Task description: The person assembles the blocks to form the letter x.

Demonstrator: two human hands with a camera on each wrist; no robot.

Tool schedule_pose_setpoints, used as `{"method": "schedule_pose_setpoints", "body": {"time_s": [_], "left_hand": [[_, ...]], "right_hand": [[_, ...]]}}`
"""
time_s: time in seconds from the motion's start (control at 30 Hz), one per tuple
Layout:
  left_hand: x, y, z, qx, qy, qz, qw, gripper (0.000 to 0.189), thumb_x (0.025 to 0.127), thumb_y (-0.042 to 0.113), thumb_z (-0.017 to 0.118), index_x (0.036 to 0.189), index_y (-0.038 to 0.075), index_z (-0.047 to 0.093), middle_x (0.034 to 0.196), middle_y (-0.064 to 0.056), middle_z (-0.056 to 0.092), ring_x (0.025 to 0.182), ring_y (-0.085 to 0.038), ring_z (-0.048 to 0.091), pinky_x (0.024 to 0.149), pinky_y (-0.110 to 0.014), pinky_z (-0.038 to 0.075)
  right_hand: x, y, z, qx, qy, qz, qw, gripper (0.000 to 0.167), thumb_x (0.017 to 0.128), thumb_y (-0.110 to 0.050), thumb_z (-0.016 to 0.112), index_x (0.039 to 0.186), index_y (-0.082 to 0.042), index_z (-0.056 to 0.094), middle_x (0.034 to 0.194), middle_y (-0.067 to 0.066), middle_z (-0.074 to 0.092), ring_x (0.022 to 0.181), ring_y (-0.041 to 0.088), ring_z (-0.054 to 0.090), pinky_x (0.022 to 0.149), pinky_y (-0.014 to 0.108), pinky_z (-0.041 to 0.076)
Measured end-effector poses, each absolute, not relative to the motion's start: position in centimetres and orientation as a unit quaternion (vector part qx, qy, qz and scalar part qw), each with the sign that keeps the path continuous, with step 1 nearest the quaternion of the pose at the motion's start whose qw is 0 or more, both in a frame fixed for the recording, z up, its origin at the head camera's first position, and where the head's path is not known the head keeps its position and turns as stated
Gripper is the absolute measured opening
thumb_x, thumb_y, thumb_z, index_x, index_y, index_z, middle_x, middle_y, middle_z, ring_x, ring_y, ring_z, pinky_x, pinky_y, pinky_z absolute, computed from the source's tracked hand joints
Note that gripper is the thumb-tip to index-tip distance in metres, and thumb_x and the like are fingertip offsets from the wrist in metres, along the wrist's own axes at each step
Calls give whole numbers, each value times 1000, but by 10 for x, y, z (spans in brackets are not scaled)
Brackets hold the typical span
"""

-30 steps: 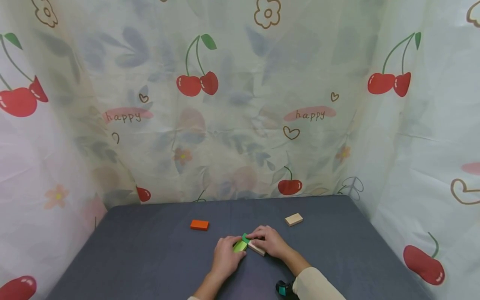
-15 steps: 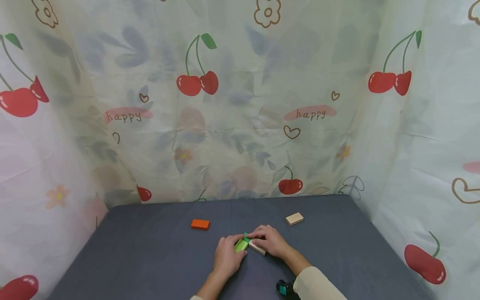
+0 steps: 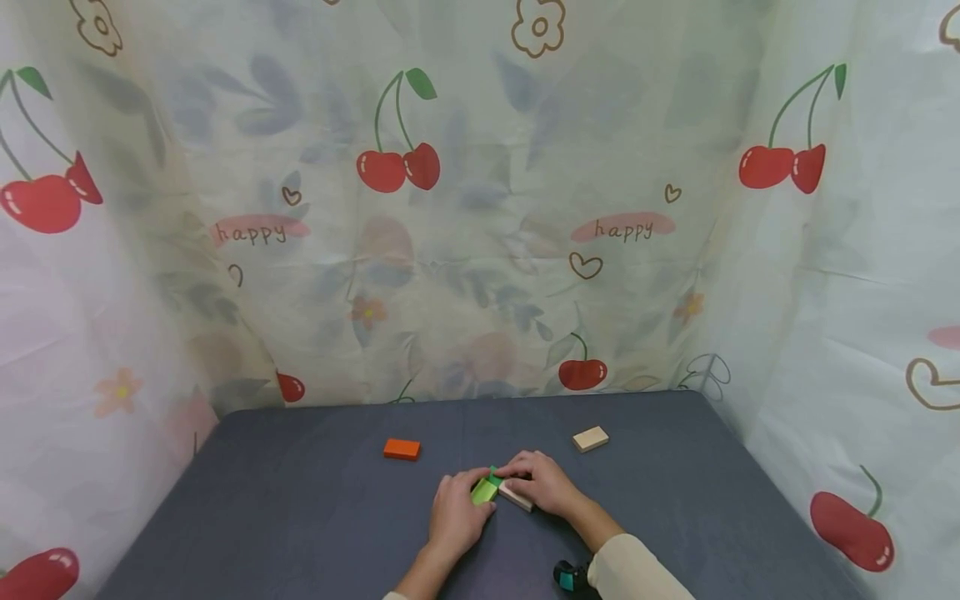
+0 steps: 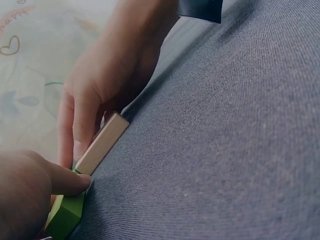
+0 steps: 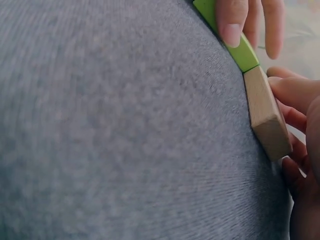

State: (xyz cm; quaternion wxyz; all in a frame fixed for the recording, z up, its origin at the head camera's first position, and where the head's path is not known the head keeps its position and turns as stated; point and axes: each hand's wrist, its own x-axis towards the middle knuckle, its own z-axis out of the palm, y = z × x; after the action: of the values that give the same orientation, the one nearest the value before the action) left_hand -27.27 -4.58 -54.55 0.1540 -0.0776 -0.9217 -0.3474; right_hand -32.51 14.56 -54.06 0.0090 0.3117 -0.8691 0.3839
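My left hand (image 3: 456, 512) pinches a light green wooden block (image 3: 483, 492), its thumb on the near side and fingers on the far side. A darker green block (image 3: 495, 475) sits at the far end, mostly covered by fingertips. My right hand (image 3: 543, 482) holds a plain wooden block (image 3: 517, 497) from behind, with the forefinger reaching to the dark green piece. In the right wrist view the plain block (image 5: 262, 107) meets the green one (image 5: 243, 56) end to end at an angle. Both lie on the grey cloth. The left wrist view shows the left thumb (image 4: 72, 182) across their joint.
An orange block (image 3: 402, 450) lies farther back on the left of the table (image 3: 300, 517). Another plain wooden block (image 3: 591, 439) is at the back right. A black strap-like device with a teal patch (image 3: 567, 577) shows beside the right sleeve. Patterned curtains surround the table.
Both hands stay on the blocks with barely any motion. The whole head view has shifted very slightly.
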Motion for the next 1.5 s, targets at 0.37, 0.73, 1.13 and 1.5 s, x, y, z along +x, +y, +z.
{"method": "schedule_pose_setpoints", "body": {"time_s": [0.37, 0.73, 1.13, 1.5], "left_hand": [[-275, -52, -543, -94, -917, -368, 124, 53, 73, 25, 85, 123, 16, 68, 110, -4, 63, 91, -22, 54, 75, -41, 42], [-281, -71, -544, -135, -895, -391, 166, 44, 79, 29, 81, 119, 14, 70, 117, -7, 59, 97, -27, 51, 81, -47, 44], [-292, -103, -537, -111, -900, -358, 222, 39, 80, 25, 81, 116, 14, 71, 123, -9, 58, 110, -33, 51, 91, -55, 39], [-304, -132, -548, -83, -927, -270, 247, 42, 78, 30, 82, 117, 19, 72, 137, -10, 52, 123, -36, 44, 94, -57, 33]], "right_hand": [[-325, 137, -539, 294, -889, 350, 37, 19, 91, -13, 67, 107, -18, 77, 93, -8, 65, 76, 9, 48, 67, 28, 40], [-320, 136, -534, 314, -894, 313, 67, 19, 92, -15, 66, 109, -16, 75, 107, -4, 64, 96, 17, 54, 83, 41, 45], [-306, 136, -528, 346, -891, 290, 45, 28, 93, -26, 66, 119, -18, 72, 128, -1, 61, 112, 20, 53, 90, 51, 39], [-300, 137, -533, 374, -883, 281, 35, 32, 93, -28, 66, 124, -20, 69, 133, 2, 59, 116, 22, 51, 89, 49, 37]]}}
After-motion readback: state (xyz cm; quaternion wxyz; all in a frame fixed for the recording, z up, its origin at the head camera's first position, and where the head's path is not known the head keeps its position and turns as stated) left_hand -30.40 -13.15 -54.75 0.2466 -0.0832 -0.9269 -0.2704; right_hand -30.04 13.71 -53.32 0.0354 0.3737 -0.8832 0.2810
